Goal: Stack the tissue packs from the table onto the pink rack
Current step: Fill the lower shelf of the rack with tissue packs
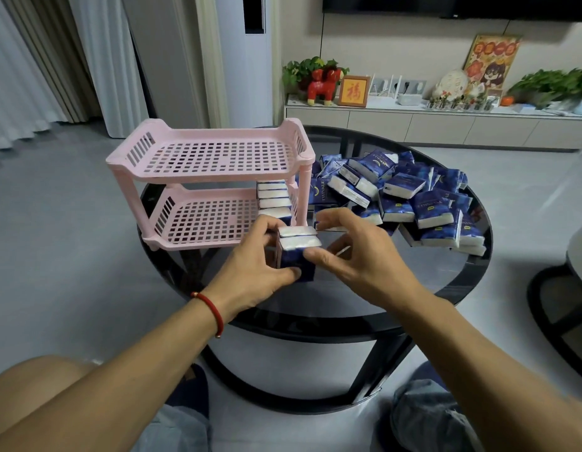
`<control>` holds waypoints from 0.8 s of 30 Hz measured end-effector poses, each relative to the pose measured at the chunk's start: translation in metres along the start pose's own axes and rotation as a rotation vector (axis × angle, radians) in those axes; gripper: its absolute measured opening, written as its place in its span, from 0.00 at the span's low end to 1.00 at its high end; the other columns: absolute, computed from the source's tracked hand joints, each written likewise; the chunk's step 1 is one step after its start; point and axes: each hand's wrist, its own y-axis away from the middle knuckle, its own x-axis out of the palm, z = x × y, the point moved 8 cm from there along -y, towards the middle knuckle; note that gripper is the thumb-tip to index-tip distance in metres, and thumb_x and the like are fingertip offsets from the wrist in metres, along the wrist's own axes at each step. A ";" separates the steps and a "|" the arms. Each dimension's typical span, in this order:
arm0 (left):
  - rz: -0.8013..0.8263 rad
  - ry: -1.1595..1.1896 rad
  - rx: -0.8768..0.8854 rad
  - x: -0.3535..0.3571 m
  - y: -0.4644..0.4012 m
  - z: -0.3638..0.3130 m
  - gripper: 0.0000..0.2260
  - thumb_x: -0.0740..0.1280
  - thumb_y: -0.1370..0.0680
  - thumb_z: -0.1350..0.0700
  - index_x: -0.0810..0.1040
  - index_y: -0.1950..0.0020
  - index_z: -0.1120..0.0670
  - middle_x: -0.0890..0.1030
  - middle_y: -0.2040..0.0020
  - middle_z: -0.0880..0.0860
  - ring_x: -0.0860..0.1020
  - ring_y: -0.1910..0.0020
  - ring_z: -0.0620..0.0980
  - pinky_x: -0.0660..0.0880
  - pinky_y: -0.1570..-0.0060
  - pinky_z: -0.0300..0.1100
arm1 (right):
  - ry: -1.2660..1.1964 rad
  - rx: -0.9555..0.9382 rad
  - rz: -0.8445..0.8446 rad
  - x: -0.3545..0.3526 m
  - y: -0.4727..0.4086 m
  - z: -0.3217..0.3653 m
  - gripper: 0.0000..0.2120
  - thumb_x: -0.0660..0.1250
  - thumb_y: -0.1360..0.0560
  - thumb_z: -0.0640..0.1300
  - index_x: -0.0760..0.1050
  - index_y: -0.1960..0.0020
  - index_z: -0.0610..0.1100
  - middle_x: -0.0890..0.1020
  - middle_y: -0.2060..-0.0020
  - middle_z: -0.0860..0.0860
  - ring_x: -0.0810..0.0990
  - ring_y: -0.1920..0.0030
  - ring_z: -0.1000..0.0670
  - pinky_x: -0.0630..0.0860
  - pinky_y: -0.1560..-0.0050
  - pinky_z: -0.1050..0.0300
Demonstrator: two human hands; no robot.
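Before me stands a round worktop (315, 308) of dark glass on a black frame. The floor (55, 223) is pale grey tile. To my left hang pale curtains (32, 60), with a tall white air-conditioning unit (250, 60) standing beyond. Along the beige far wall (397, 44) runs a low white cabinet (446, 125), bearing leafy plants (306, 68), a red animal figure (322, 86), a framed red-and-gold character (354, 90) and small ornaments. A dark screen (462, 4) hangs above. Lighting is even, indoor.
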 end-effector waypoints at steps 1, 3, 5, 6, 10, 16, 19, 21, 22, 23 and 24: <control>0.022 -0.017 0.017 0.000 -0.001 0.001 0.26 0.80 0.32 0.60 0.71 0.41 0.45 0.85 0.45 0.47 0.84 0.45 0.46 0.80 0.40 0.54 | 0.018 -0.007 0.055 0.006 0.000 -0.001 0.27 0.75 0.26 0.56 0.71 0.30 0.52 0.79 0.42 0.60 0.84 0.58 0.56 0.81 0.57 0.62; 0.074 -0.071 0.040 0.003 0.001 0.004 0.26 0.80 0.31 0.59 0.70 0.41 0.44 0.85 0.45 0.47 0.83 0.44 0.46 0.79 0.39 0.55 | 0.055 -0.011 0.150 0.022 0.002 -0.004 0.31 0.76 0.26 0.53 0.69 0.27 0.52 0.78 0.42 0.61 0.83 0.56 0.56 0.81 0.55 0.62; 0.095 -0.123 0.053 0.006 0.003 0.007 0.26 0.80 0.31 0.57 0.69 0.41 0.42 0.84 0.45 0.45 0.82 0.44 0.44 0.78 0.38 0.53 | 0.056 -0.010 0.185 0.031 0.001 -0.008 0.29 0.76 0.25 0.51 0.70 0.28 0.52 0.81 0.45 0.59 0.82 0.55 0.56 0.81 0.54 0.60; 0.094 -0.141 0.058 0.005 0.003 0.008 0.27 0.80 0.32 0.55 0.69 0.41 0.41 0.84 0.44 0.44 0.82 0.43 0.43 0.78 0.37 0.52 | 0.044 -0.010 0.186 0.032 -0.001 -0.009 0.28 0.76 0.25 0.51 0.71 0.28 0.52 0.82 0.46 0.58 0.82 0.55 0.57 0.81 0.54 0.60; 0.065 -0.160 0.094 -0.005 0.003 0.007 0.30 0.79 0.35 0.46 0.72 0.37 0.39 0.82 0.41 0.42 0.80 0.40 0.42 0.77 0.34 0.51 | -0.004 0.000 0.189 0.030 -0.004 -0.014 0.27 0.77 0.26 0.50 0.74 0.30 0.52 0.83 0.48 0.58 0.83 0.54 0.58 0.80 0.54 0.63; 0.015 -0.124 0.130 -0.023 0.006 0.002 0.22 0.80 0.30 0.60 0.79 0.39 0.45 0.85 0.45 0.45 0.83 0.45 0.41 0.80 0.39 0.47 | -0.065 0.010 0.158 0.034 -0.007 -0.009 0.28 0.76 0.26 0.56 0.74 0.29 0.51 0.84 0.45 0.57 0.84 0.54 0.57 0.82 0.54 0.60; -0.014 -0.121 0.080 -0.047 0.002 0.003 0.22 0.81 0.30 0.61 0.79 0.40 0.46 0.85 0.46 0.45 0.84 0.47 0.42 0.81 0.41 0.47 | -0.191 0.078 0.009 0.020 -0.014 -0.007 0.20 0.71 0.22 0.56 0.76 0.34 0.48 0.84 0.48 0.57 0.85 0.57 0.54 0.84 0.60 0.53; -0.039 -0.126 0.058 -0.065 0.000 0.003 0.22 0.80 0.30 0.61 0.79 0.40 0.47 0.85 0.46 0.46 0.84 0.47 0.42 0.81 0.41 0.46 | -0.128 0.122 -0.111 0.011 -0.020 -0.012 0.16 0.69 0.20 0.51 0.75 0.34 0.46 0.83 0.47 0.55 0.84 0.59 0.54 0.85 0.63 0.51; -0.054 -0.130 0.050 -0.073 0.000 0.002 0.22 0.80 0.30 0.62 0.79 0.39 0.48 0.84 0.45 0.46 0.83 0.47 0.42 0.81 0.41 0.45 | -0.061 0.139 -0.141 0.009 -0.025 -0.015 0.17 0.69 0.20 0.50 0.74 0.33 0.46 0.82 0.46 0.54 0.84 0.59 0.55 0.85 0.61 0.50; -0.074 -0.132 0.044 -0.081 0.000 0.002 0.22 0.80 0.29 0.62 0.78 0.39 0.49 0.84 0.45 0.46 0.83 0.46 0.43 0.81 0.40 0.44 | -0.006 0.150 -0.145 0.010 -0.030 -0.017 0.18 0.69 0.20 0.50 0.74 0.32 0.47 0.81 0.44 0.54 0.83 0.58 0.55 0.84 0.58 0.50; -0.099 -0.136 0.040 -0.088 -0.001 0.002 0.22 0.80 0.29 0.62 0.78 0.38 0.51 0.84 0.44 0.46 0.83 0.45 0.43 0.80 0.39 0.45 | 0.032 0.154 -0.130 0.013 -0.036 -0.019 0.19 0.69 0.20 0.50 0.73 0.31 0.47 0.81 0.44 0.54 0.82 0.57 0.55 0.83 0.55 0.51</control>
